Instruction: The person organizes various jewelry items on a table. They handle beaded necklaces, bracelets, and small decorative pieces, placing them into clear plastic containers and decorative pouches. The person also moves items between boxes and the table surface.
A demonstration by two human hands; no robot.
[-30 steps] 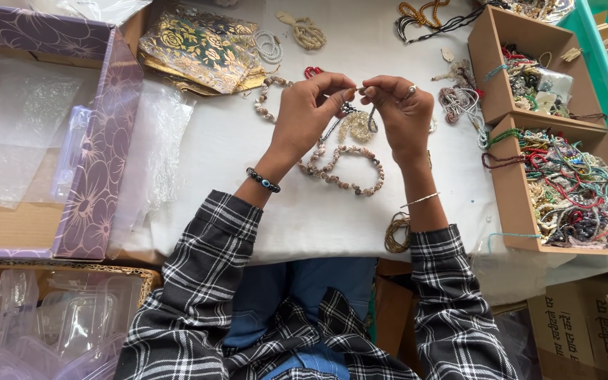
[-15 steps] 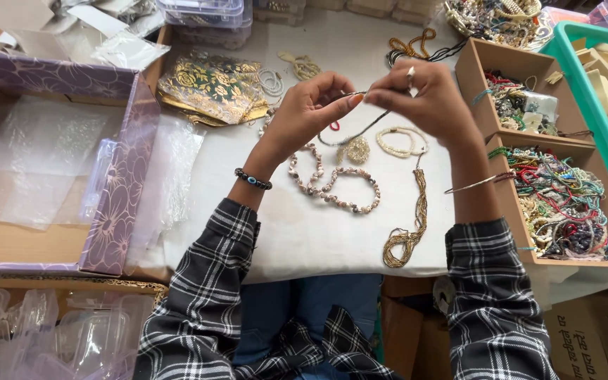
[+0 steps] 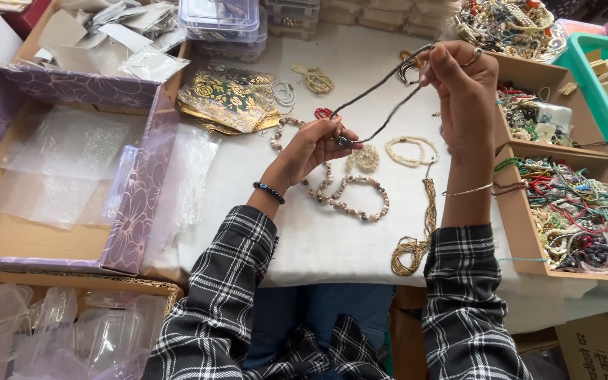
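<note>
A thin dark necklace cord (image 3: 381, 98) is stretched between both my hands above a white table (image 3: 318, 239). My right hand (image 3: 459, 84) is raised and pinches its upper end near a small pendant. My left hand (image 3: 314, 148) is lower and pinches the other end. Under the hands lie a shell bead necklace (image 3: 350, 193), a pale bead bracelet (image 3: 411, 151), a small round gold piece (image 3: 367, 158) and a gold bead strand (image 3: 420, 236) hanging toward the front edge.
A purple floral box (image 3: 138, 190) with clear bags stands at left. Gold patterned pouches (image 3: 230, 98) lie behind my left hand. Cardboard trays (image 3: 515, 232) full of coloured bead jewellery line the right, beside a green crate (image 3: 599, 77). Clear plastic boxes (image 3: 223, 17) stand at the back.
My right hand has risen and drawn away from the left, pulling the dark cord out taut. The view has shifted, showing more of the table's far side.
</note>
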